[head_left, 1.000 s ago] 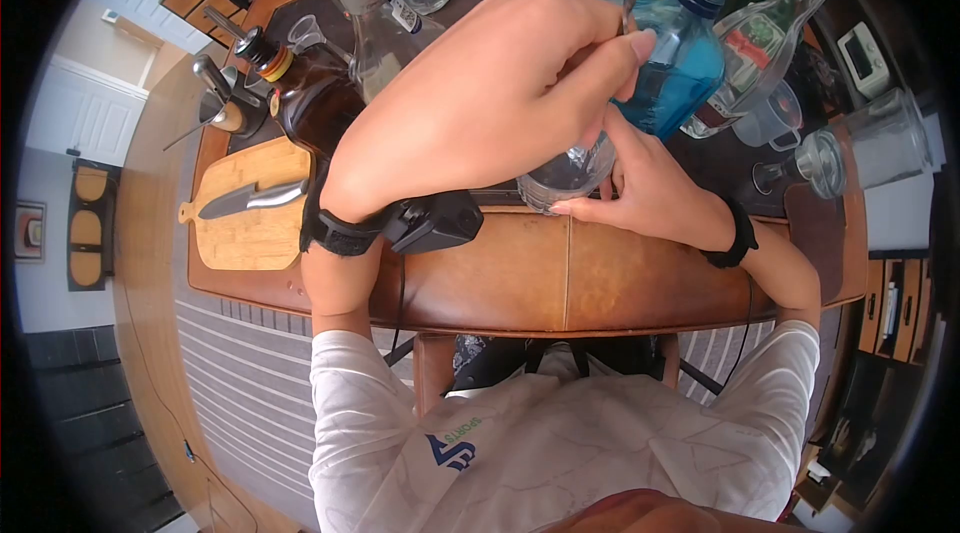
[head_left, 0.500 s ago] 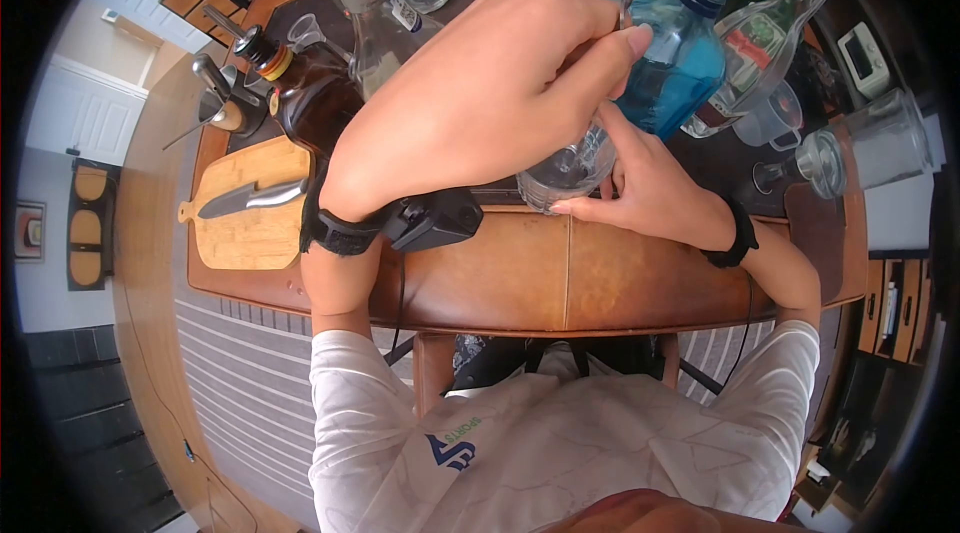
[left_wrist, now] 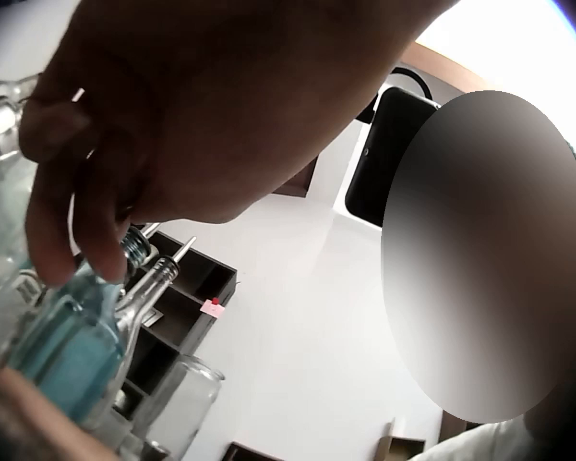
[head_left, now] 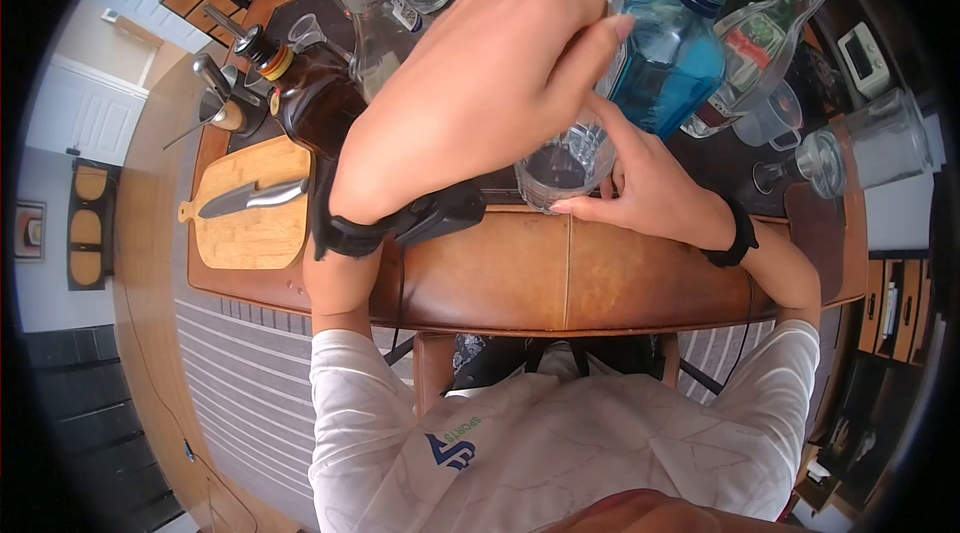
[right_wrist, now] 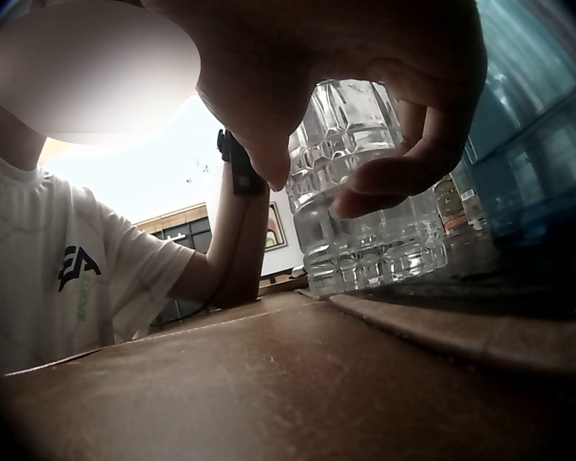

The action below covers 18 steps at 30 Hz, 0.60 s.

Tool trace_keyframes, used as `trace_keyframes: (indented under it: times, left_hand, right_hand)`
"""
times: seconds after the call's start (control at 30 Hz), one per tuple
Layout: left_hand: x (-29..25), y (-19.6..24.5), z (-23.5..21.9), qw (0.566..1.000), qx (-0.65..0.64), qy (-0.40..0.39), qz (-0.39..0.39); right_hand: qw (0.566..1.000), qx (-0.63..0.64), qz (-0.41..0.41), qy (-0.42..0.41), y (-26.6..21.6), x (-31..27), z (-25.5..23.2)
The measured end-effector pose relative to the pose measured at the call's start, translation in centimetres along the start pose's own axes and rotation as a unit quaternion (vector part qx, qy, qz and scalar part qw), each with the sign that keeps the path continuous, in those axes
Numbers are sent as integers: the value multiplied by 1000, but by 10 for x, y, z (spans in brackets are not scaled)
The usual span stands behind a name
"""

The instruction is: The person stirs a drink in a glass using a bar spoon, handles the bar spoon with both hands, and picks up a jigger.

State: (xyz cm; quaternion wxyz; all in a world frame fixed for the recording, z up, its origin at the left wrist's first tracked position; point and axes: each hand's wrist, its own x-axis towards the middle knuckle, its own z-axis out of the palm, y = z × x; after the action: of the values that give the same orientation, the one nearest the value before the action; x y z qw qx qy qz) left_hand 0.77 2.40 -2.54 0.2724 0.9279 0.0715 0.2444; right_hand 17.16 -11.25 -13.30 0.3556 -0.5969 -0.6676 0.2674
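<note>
A clear faceted glass (head_left: 545, 183) stands near the table's padded front edge. My right hand (head_left: 660, 188) holds it from the right, thumb at the near side; the right wrist view shows fingers curled against the glass wall (right_wrist: 365, 254). Over the glass, my left hand (head_left: 480, 93) hangs with its back up and fingers bent downward, hiding part of the rim. Whether something thin is pinched in those fingers, I cannot tell. A blue bottle (head_left: 675, 63) with a pourer stands just beyond both hands, and shows below the left fingers (left_wrist: 98, 240) in the left wrist view.
On the left lie a wooden cutting board (head_left: 250, 245) and a knife (head_left: 232, 201), beside a brown bottle (head_left: 310, 103). A clear bottle (head_left: 375, 58) stands behind the left wrist. To the right are a labelled bottle (head_left: 755, 48), a plastic measuring cup (head_left: 775, 118) and a glass jar (head_left: 885, 148).
My left hand has shifted slightly left and away from me above the glass, uncovering more of the glass and the blue bottle. The right hand and the glass have stayed put.
</note>
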Motion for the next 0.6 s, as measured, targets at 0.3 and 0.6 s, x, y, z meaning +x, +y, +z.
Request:
trace_keyframes:
  times: [0.3, 0.6]
  left_hand:
    - [0, 2, 3, 999, -48, 11, 1]
    - [1, 2, -1, 1000, 8, 13, -14]
  right_hand:
    - [1000, -5, -12, 0, 2, 0, 1]
    - [1000, 0, -13, 4, 1, 1, 0]
